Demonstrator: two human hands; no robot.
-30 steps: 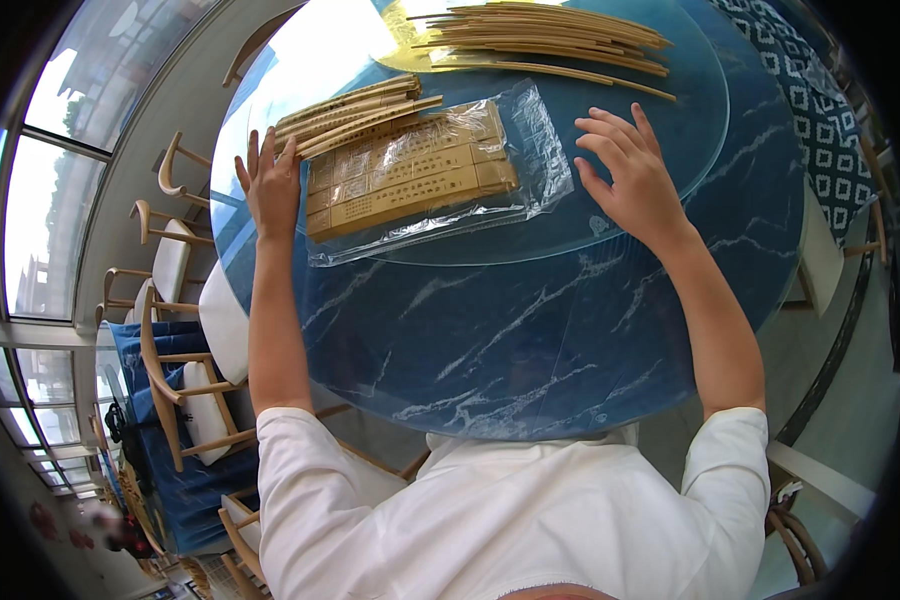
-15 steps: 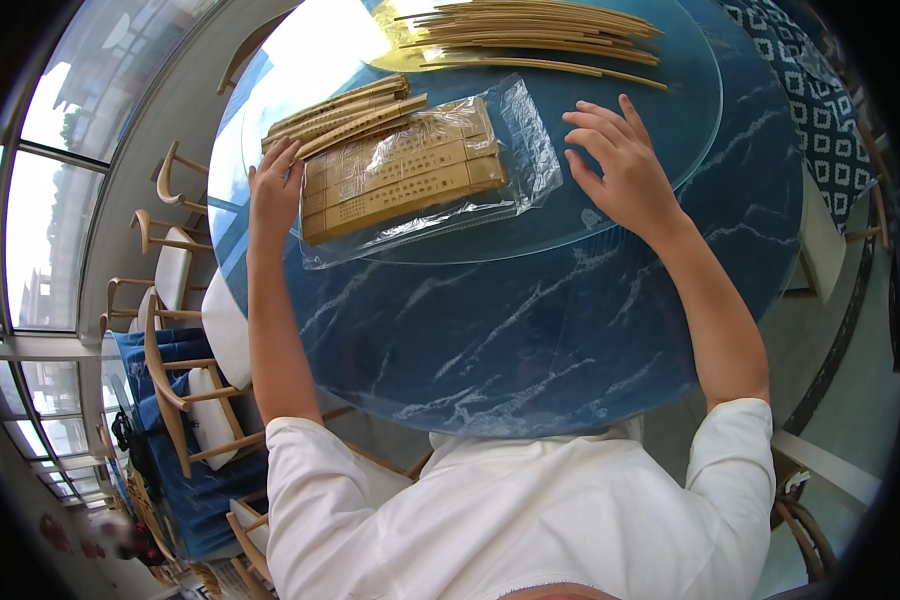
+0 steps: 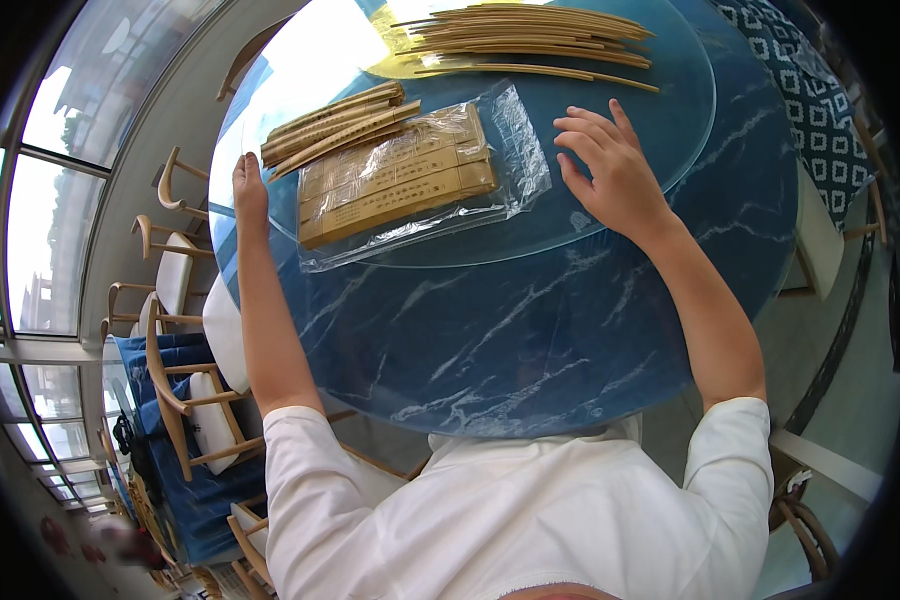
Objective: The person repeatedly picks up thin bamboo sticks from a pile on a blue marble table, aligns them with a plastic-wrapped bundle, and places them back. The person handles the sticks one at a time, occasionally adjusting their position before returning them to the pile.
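My left hand (image 3: pixel 251 192) is at the left rim of the glass turntable, beside the ends of several loose brown paper chopstick sleeves (image 3: pixel 342 122). It is seen edge-on, so most of its fingers are hidden. A clear plastic bag (image 3: pixel 526 150) lies right of the sleeves, with a flat stack of brown printed paper sleeves (image 3: pixel 400 180) in it. My right hand (image 3: pixel 610 170) hovers over the glass to the right of the bag, fingers apart and holding nothing. Farther back, a pile of long thin wooden chopsticks (image 3: pixel 535 38) lies crosswise.
The round glass turntable (image 3: pixel 660 120) rests on a blue marbled table (image 3: pixel 510 340). A shiny yellow sheet (image 3: pixel 395 62) is partly under the chopsticks. Wooden chairs (image 3: pixel 185 275) and a table with a blue cloth (image 3: pixel 185 500) stand at left. A patterned cloth (image 3: pixel 820 130) hangs at right.
My left hand has come off the loose sleeves and moved left to the turntable's rim. The sleeves, bag and chopsticks have shifted slightly left in view. My right hand stays open.
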